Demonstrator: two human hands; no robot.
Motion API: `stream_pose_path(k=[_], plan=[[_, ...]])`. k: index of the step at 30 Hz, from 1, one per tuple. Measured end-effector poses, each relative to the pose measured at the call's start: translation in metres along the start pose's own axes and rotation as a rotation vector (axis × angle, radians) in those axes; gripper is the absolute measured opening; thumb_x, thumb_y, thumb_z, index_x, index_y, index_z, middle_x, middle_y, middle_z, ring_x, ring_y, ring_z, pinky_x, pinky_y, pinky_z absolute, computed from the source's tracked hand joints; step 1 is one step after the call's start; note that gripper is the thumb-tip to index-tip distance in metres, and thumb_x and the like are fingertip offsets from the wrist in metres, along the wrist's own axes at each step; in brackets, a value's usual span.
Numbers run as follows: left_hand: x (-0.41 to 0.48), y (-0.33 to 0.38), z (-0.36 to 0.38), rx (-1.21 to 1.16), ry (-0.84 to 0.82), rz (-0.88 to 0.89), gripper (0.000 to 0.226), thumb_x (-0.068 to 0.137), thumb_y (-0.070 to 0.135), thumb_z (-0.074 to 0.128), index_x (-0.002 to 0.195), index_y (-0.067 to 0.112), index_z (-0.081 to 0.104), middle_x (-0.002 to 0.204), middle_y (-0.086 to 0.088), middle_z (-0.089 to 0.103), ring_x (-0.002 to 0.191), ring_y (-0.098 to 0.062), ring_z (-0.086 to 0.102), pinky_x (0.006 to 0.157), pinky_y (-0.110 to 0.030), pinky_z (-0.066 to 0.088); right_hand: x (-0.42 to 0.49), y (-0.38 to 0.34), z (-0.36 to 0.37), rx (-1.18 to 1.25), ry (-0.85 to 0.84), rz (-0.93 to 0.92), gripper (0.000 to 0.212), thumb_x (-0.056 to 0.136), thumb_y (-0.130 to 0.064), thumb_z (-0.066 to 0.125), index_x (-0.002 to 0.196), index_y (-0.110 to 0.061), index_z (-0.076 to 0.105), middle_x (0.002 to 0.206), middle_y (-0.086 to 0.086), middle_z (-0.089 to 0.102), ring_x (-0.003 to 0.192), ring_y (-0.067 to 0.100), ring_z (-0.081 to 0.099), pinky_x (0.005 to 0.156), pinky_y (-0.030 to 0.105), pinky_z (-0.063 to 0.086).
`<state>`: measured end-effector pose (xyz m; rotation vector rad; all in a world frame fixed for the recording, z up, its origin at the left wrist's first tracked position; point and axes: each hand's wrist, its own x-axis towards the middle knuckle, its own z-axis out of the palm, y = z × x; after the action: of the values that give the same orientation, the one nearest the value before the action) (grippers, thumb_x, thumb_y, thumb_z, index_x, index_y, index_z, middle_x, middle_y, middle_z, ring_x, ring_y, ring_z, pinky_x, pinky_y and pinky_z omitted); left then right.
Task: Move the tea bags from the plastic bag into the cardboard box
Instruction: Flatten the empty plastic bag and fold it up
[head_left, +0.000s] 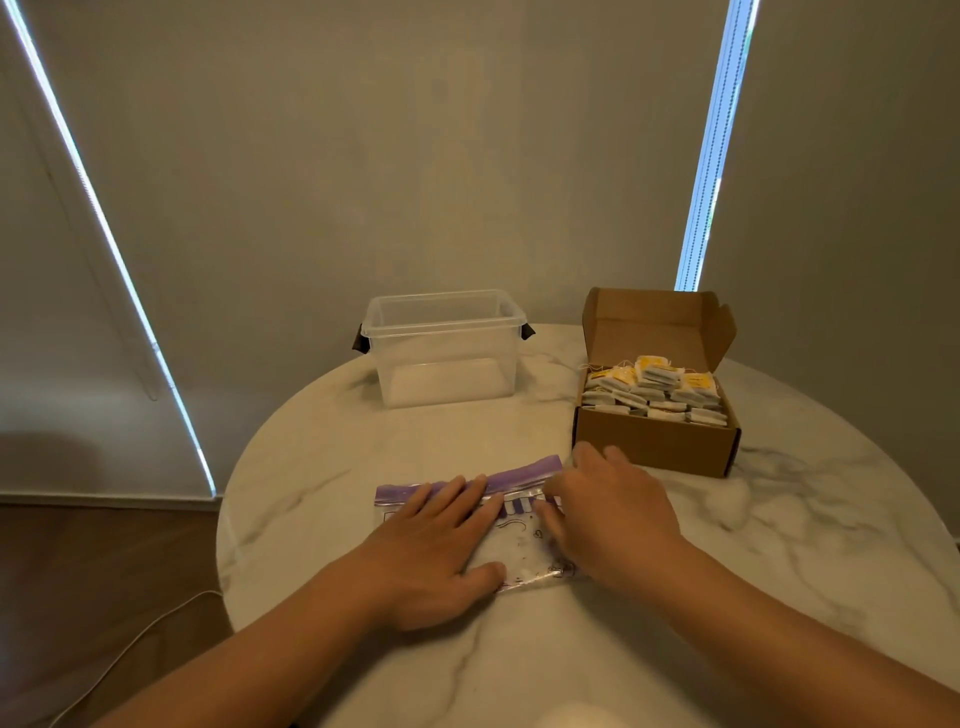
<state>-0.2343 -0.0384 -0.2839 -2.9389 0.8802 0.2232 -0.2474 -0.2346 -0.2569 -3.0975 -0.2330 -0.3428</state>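
Nearest the camera, the plastic bag (519, 548) is being held flat on the marble table (779, 545) by both hands. It is being pressed down by the left hand (441, 551), whose fingers are lying straight and slightly spread. The right hand (618, 514) is being laid over the bag's right end, fingers bent down beside the purple zip strip (524, 475); whether the strip is being pinched cannot be told. The bag is lying flat, and no tea bags are being shown inside it. Farther right, the tea bags (654, 392) are being held heaped in the open cardboard box (654, 441), with a clear tub (447, 353) standing beyond. The transfer is being judged complete; next, only sealing or setting aside the bag is being called for.
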Motion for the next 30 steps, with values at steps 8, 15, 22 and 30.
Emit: stream_pose_path(k=[8,15,22,30], plan=[[0.001,-0.004,0.006,-0.131,0.029,0.009,0.071,0.098,0.062,0.019,0.151,0.033,-0.02,0.158,0.013,-0.026,0.142,-0.002,-0.027,0.119,-0.029,-0.014,0.001,-0.017,0.03,0.155,-0.169,-0.25,0.044,0.102,-0.04,0.032,0.139,-0.018,0.04,0.137,0.003,0.044,0.124,0.021,0.04,0.106,0.034,0.035],[-0.029,-0.015,-0.01,-0.205,0.11,0.051,0.052,0.102,0.049,0.026,0.152,0.043,0.013,0.16,0.022,0.003,0.143,0.0,0.013,0.115,-0.022,0.016,0.009,0.009,0.02,0.13,-0.172,-0.472,0.05,0.101,-0.044,0.038,0.147,-0.024,0.036,0.15,-0.001,0.036,0.136,0.018,0.032,0.111,0.037,0.032],[-0.053,-0.017,-0.011,-0.194,0.133,0.157,0.056,0.093,0.056,0.019,0.144,0.04,0.037,0.143,0.028,0.033,0.116,0.005,0.032,0.098,-0.022,0.035,-0.01,0.024,0.005,0.213,-0.01,-0.577,0.031,0.096,-0.025,0.059,0.126,-0.031,0.064,0.125,-0.008,0.059,0.115,0.008,0.049,0.09,0.027,0.047],[-0.078,-0.027,-0.004,-0.248,0.122,0.25,0.062,0.088,0.053,0.016,0.144,0.041,0.04,0.145,0.03,0.02,0.137,0.01,0.013,0.109,-0.009,0.013,-0.046,0.037,0.005,0.298,-0.044,-0.613,0.027,0.096,-0.022,0.056,0.12,-0.024,0.068,0.13,-0.008,0.062,0.121,0.007,0.052,0.1,0.02,0.044]])
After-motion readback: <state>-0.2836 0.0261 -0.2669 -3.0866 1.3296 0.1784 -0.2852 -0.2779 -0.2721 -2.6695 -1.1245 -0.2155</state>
